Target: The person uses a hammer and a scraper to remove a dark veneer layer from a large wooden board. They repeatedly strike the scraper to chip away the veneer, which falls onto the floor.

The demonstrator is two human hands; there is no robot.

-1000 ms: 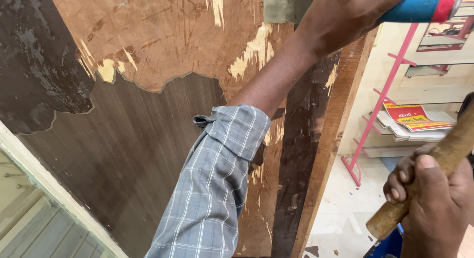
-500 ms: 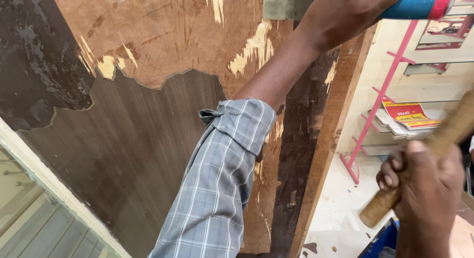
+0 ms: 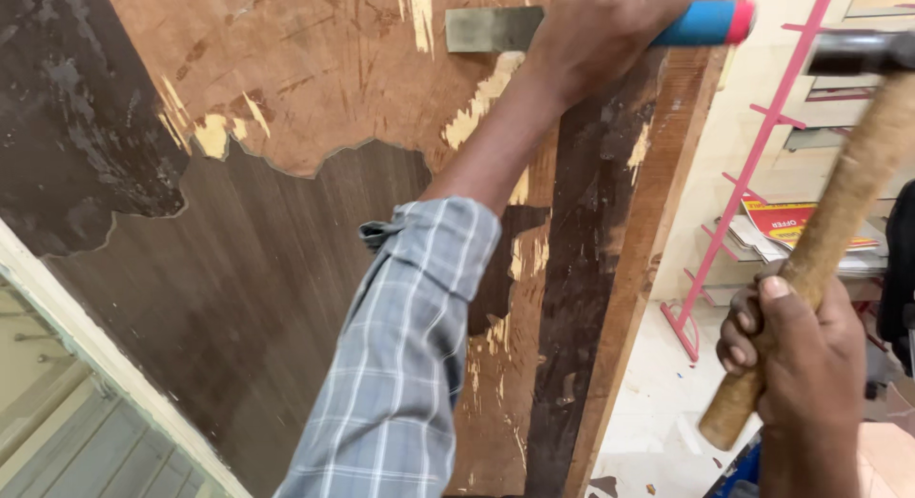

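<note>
Head view: left hand [image 3: 596, 31] clenches the chisel [image 3: 496, 28] at 12 o'clock, blade flat on the door [image 3: 286, 298]. Right hand [image 3: 801, 355] grips the hammer [image 3: 839, 212] at 3 o'clock. Upper veneer is stripped; the dark lower veneer remains.

The scene is lit evenly by soft, bright daylight; no hard shadows are cast on the wooden door panel [image 3: 315, 107], and only a faint shade is seen beneath the raised forearm. The pale wall and floor at the right are rendered almost washed out. No glare is seen on the chisel blade [image 3: 491, 28]. The hammer [image 3: 843, 203] is smeared by motion blur, most strongly at its head. The right hand [image 3: 796, 350] is slightly soft, while the plaid sleeve [image 3: 400, 365] and wood grain are kept fairly sharp.
</note>
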